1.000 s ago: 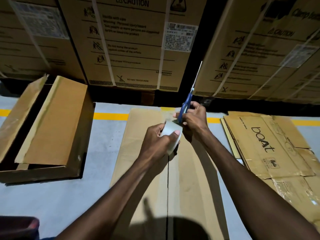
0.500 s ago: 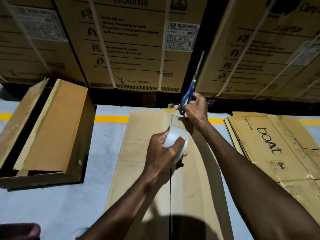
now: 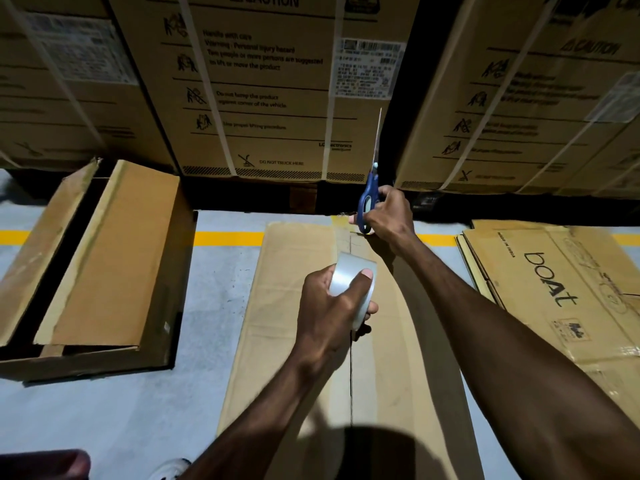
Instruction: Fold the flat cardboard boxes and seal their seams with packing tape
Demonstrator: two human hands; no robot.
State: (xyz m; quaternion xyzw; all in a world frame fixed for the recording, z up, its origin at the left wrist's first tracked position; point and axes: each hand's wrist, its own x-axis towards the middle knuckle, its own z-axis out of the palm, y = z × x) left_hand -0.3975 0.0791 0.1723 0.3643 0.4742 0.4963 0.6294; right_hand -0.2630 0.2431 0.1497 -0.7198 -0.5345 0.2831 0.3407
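A folded cardboard box (image 3: 294,306) lies lengthwise in front of me on the grey floor, its centre seam running away from me. My left hand (image 3: 329,306) grips a roll of clear packing tape (image 3: 349,282) above the seam, a strip of tape stretching from it to the box's far end. My right hand (image 3: 388,216) holds blue-handled scissors (image 3: 367,199), blades pointing up, and presses down at the far end of the seam.
An open cardboard box (image 3: 104,265) lies on its side at the left. A stack of flat boxes (image 3: 561,289) printed "boat" lies at the right. Large strapped cartons (image 3: 270,84) form a wall behind. A yellow floor line (image 3: 228,239) crosses under the boxes.
My left hand has pulled the tape roll back toward me along the seam. My right hand with the scissors has moved away to the box's far end.
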